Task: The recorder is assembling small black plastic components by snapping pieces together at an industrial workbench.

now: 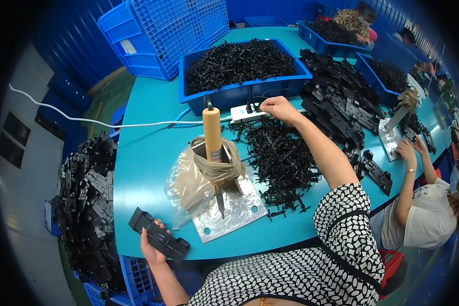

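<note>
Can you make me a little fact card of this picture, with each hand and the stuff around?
Left hand: holding a long black part
Right hand: at a black plug on the white power strip; touching or not is hard to tell
Table: blue-green
Tool: wooden handle up, metal tip down, over a metal plate
Small black pieces: loose on the table, with more in a blue bin
Neighbour: person in a pale shirt, on the right
</note>
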`<state>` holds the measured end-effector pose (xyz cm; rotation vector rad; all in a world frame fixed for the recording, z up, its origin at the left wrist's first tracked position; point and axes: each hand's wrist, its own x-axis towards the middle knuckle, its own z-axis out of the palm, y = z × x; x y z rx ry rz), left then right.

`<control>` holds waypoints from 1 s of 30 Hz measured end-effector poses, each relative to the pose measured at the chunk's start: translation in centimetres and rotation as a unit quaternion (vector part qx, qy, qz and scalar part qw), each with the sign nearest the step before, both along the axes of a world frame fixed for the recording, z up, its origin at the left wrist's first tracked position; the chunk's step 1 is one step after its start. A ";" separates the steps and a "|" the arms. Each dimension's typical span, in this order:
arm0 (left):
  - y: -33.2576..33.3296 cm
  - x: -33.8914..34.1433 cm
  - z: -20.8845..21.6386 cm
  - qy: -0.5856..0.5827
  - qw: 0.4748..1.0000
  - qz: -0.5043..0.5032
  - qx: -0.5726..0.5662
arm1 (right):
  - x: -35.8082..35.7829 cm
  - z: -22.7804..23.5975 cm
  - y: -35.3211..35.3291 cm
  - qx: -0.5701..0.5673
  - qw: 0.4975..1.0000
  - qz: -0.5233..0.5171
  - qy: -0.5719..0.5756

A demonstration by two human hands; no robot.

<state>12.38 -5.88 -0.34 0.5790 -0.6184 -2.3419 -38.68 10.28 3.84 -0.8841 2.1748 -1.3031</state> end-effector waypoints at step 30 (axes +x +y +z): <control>0.3 -0.1 0.3 -0.010 1.000 0.003 -0.007 | 1.7 1.9 4.1 0.151 0.899 0.188 0.365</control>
